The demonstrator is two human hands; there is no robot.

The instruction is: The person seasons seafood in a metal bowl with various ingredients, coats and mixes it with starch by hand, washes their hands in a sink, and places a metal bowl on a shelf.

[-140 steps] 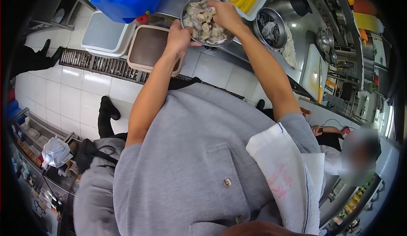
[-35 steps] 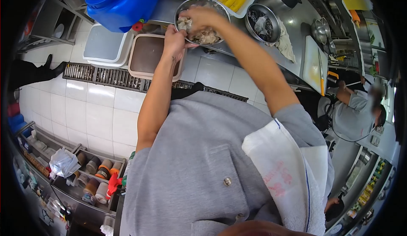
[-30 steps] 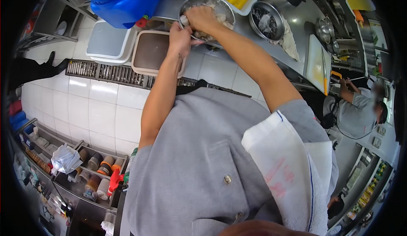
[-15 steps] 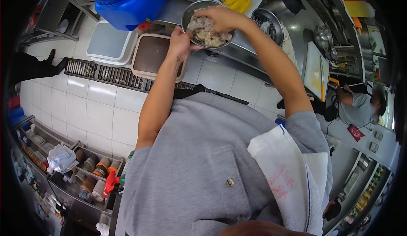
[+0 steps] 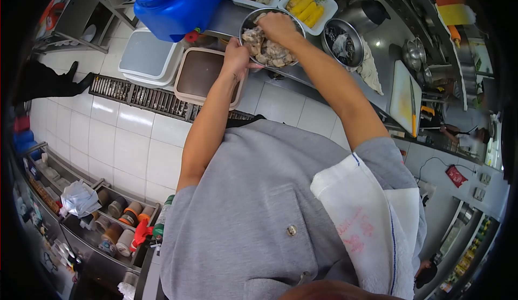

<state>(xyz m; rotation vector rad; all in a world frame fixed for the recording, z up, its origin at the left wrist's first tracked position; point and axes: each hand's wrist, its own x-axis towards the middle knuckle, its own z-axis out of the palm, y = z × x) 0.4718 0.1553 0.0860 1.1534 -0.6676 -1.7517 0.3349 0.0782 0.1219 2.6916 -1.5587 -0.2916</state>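
Pale, wet chunks of what looks like raw meat (image 5: 272, 55) fill the lower part of a round metal bowl (image 5: 249, 20) at the counter's edge. My left hand (image 5: 236, 58) is closed on the bowl's near left rim, fingers partly under it. Inside the bowl, my right hand (image 5: 279, 27) has its fingers curled into the chunks, the fingertips mostly hidden. Just behind stands a white basket of yellow corn cobs (image 5: 305, 7). A second metal bowl (image 5: 343, 42) with dark contents sits to the right.
A large blue plastic container (image 5: 170, 6) and lidded tubs (image 5: 145, 54) stand left of the bowl. On the right lies a cutting board (image 5: 402, 97) with a knife (image 5: 414, 108). Another person's leg (image 5: 51, 81) shows at far left, and someone else is at far right.
The right hand has drawn in from stretched fingers to a more curled shape, and the chunks have shifted. My left hand keeps its hold on the rim. The whole view has shifted slightly.
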